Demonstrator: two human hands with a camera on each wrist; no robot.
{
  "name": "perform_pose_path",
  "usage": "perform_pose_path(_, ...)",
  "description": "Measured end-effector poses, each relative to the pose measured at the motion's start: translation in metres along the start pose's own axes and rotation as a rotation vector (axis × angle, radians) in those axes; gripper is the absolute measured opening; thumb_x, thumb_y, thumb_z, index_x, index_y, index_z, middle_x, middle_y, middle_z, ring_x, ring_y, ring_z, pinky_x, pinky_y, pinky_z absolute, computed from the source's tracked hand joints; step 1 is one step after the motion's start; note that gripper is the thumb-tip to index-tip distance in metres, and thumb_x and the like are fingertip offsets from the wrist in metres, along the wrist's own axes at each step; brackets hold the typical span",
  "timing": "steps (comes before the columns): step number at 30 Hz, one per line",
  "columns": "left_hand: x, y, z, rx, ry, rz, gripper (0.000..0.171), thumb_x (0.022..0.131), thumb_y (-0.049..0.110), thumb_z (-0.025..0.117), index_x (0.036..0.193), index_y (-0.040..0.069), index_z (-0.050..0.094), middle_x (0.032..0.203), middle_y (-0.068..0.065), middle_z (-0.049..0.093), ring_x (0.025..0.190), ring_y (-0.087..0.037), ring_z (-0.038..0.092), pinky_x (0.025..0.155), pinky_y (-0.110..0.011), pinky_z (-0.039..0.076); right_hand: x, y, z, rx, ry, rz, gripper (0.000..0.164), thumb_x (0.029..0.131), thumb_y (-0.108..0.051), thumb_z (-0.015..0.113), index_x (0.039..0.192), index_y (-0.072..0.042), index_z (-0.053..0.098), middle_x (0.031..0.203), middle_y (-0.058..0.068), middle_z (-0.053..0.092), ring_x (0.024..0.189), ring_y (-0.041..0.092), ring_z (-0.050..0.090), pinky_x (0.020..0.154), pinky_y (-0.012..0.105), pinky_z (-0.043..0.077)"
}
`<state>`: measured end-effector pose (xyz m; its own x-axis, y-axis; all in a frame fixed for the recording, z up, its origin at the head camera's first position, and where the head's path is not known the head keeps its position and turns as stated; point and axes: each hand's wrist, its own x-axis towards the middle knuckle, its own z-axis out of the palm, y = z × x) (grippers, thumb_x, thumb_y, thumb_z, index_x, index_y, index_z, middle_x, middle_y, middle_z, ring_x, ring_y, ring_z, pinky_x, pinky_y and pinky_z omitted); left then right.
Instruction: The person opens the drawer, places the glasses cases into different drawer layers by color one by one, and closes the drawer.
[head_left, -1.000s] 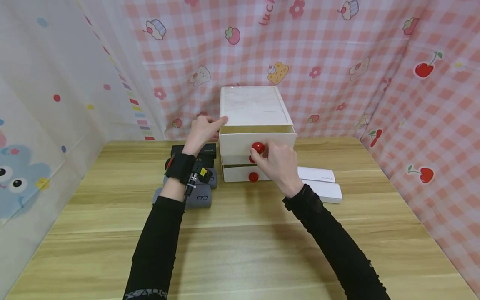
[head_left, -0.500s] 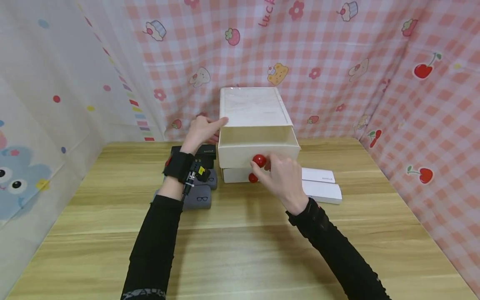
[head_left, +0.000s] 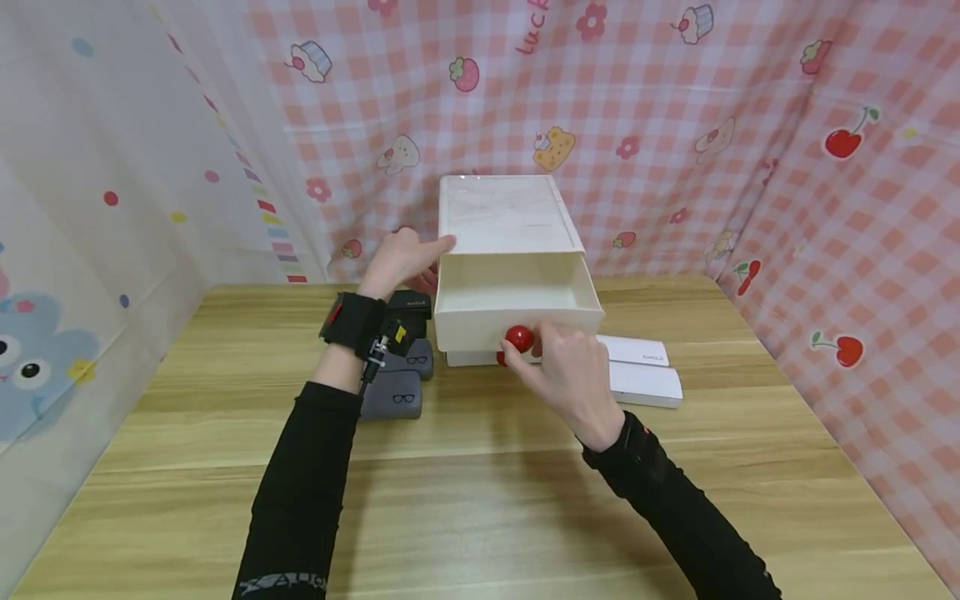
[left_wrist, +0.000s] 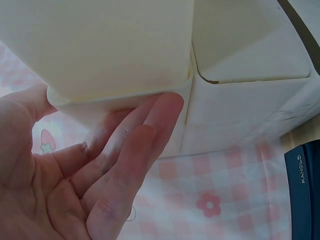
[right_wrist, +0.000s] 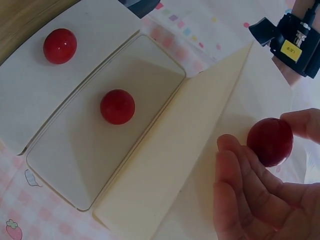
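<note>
A white tabletop cabinet (head_left: 506, 212) has red round knobs, and its top drawer (head_left: 472, 327) is pulled out toward me with the pale inside showing. My right hand (head_left: 572, 371) pinches the top drawer's red knob (right_wrist: 270, 142) between thumb and fingers. At the cabinet's left upper edge is my left hand (head_left: 405, 257), its thumb at the top corner. Its fingers lie nearly straight against the cabinet's side in the left wrist view. The right wrist view shows two lower drawers with a middle knob (right_wrist: 118, 106) and a bottom knob (right_wrist: 60, 46), both fronts shut.
Left of the cabinet, grey cases (head_left: 393, 396) with a glasses print lie before dark boxes (head_left: 415, 302), partly behind my left wrist. White boxes (head_left: 647, 385) lie at the right, beside my right hand. A patterned cloth (head_left: 630, 75) hangs right behind the cabinet.
My right hand has drawn the top drawer outward and toward me by its knob, from slightly ajar to well out. The left hand has stayed at the cabinet's edge.
</note>
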<state>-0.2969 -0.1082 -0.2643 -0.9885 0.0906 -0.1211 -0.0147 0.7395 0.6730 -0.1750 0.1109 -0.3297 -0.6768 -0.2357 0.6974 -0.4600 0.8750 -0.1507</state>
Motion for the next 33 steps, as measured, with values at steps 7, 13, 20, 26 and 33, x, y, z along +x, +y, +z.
perform_pose_path(7,-0.001,0.000,0.000,0.024,0.015,0.009,0.065,0.088,0.057,0.045,0.109,-0.004,0.056,0.092,-0.019,0.067,0.068,-0.023,0.067,0.081,-0.035,0.047,-0.009,-0.002,-0.004,-0.045,0.006,-0.030,0.040,0.077,-0.035,0.070,0.053,-0.009,0.050,0.043,0.000,0.041,0.038,0.010,0.033,0.038,0.019,0.015)
perform_pose_path(13,-0.001,0.000,0.001,-0.002,0.024,0.007,0.062,0.088,0.057,0.046,0.103,-0.002,0.056,0.073,-0.012,0.069,0.054,-0.016,0.065,0.079,-0.033,0.048,-0.018,-0.005,-0.009,-0.044,0.024,-0.055,0.039,0.076,-0.035,0.068,0.052,-0.011,0.049,0.042,-0.002,0.040,0.037,0.009,0.032,0.037,0.019,0.015)
perform_pose_path(20,0.000,-0.003,0.001,-0.066,0.015,0.033,0.053,0.087,0.055,0.048,0.087,0.002,0.054,0.068,-0.011,0.070,0.054,-0.017,0.067,0.082,-0.034,0.049,-0.030,-0.005,-0.010,-0.052,0.032,-0.100,0.039,0.073,-0.035,0.072,0.052,-0.012,0.048,0.041,-0.003,0.040,0.035,0.008,0.030,0.035,0.019,0.016)
perform_pose_path(26,-0.001,-0.004,0.002,-0.062,0.031,0.044,0.050,0.087,0.056,0.049,0.067,0.010,0.043,0.061,-0.005,0.064,0.054,-0.016,0.066,0.069,-0.027,0.045,-0.036,0.000,-0.011,-0.033,-0.017,-0.150,0.035,0.071,-0.036,0.075,0.060,-0.010,0.055,0.045,-0.003,0.048,0.036,0.007,0.034,0.036,0.017,0.020)
perform_pose_path(33,0.000,-0.003,0.003,-0.056,0.028,0.021,0.056,0.087,0.057,0.048,0.091,0.002,0.055,0.075,-0.010,0.067,0.055,-0.016,0.066,0.072,-0.028,0.049,-0.058,0.027,-0.006,-0.211,-0.294,-0.185,0.041,0.065,-0.039,0.082,0.066,-0.004,0.060,0.055,0.004,0.053,0.045,0.019,0.051,0.033,0.027,0.034)
